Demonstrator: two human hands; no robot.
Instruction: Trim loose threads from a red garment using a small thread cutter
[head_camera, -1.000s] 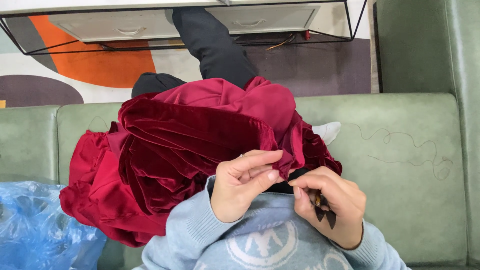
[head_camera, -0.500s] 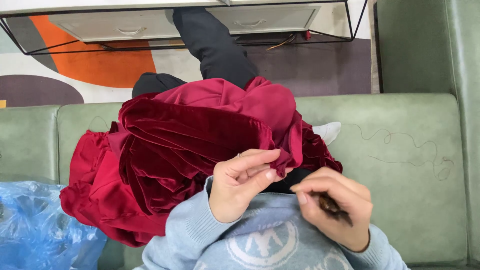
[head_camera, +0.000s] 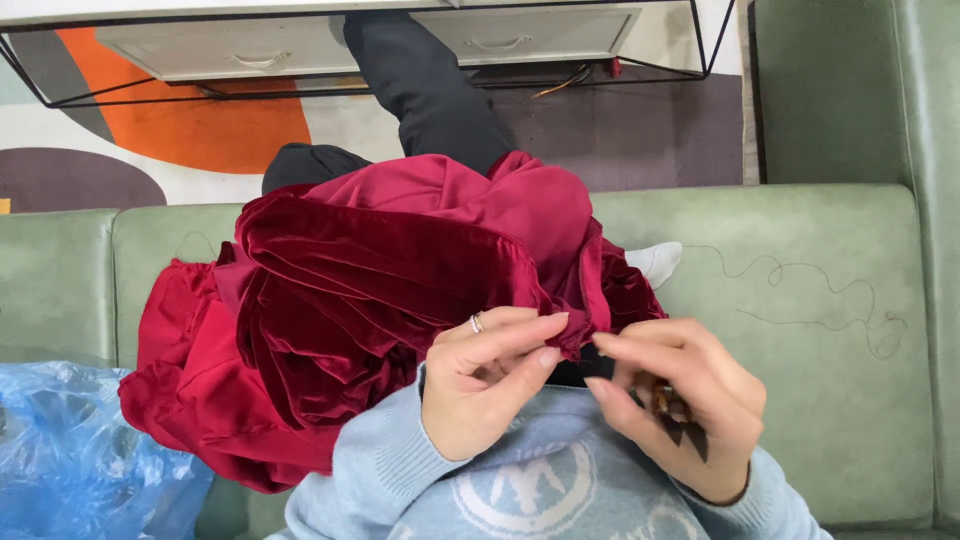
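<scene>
A dark red velvet garment (head_camera: 380, 290) lies bunched over my lap on the green sofa (head_camera: 820, 330). My left hand (head_camera: 485, 385), with a ring on one finger, pinches the garment's edge between thumb and fingers. My right hand (head_camera: 680, 405) sits just to the right of it, fingertips at the same edge, with a small dark brown object (head_camera: 678, 415) tucked in its palm. What that object is I cannot tell. Light blue sweater sleeves cover both my forearms.
A blue plastic bag (head_camera: 70, 460) lies on the sofa at the lower left. A loose dark thread (head_camera: 810, 290) curls over the right seat cushion. A white sock (head_camera: 655, 262) shows beside the garment. A metal-framed drawer unit (head_camera: 300, 45) stands on a patterned rug.
My right hand has turned over and moved up to the garment's edge beside the left hand. The small dark object is now mostly hidden in its palm.
</scene>
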